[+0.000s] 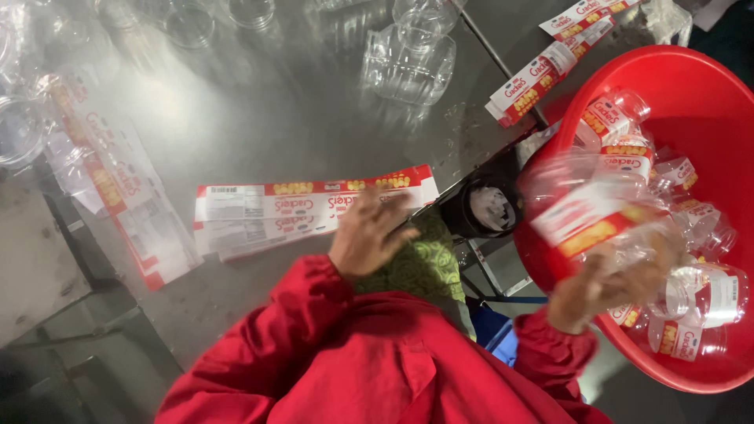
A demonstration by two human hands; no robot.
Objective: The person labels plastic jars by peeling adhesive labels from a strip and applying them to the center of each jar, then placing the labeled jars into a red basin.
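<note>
My left hand (367, 234) reaches onto a stack of flat red-and-white labels (310, 208) lying on the grey metal table (259, 110); its fingers rest on the labels' near edge. My right hand (609, 283) grips a clear plastic jar (597, 208) wrapped in a red, white and yellow label, blurred by motion, over the red plastic tub (707, 102). The tub holds several more labelled clear jars (703, 294). Red sleeves cover both arms.
Unlabelled clear jars (408, 55) stand at the table's far side, more at the far left (23, 126). Other label strips lie at the left (118, 188) and upper right (542, 74). A black roll (488, 208) sits beside the tub. Green patterned cloth (420, 263) lies in my lap.
</note>
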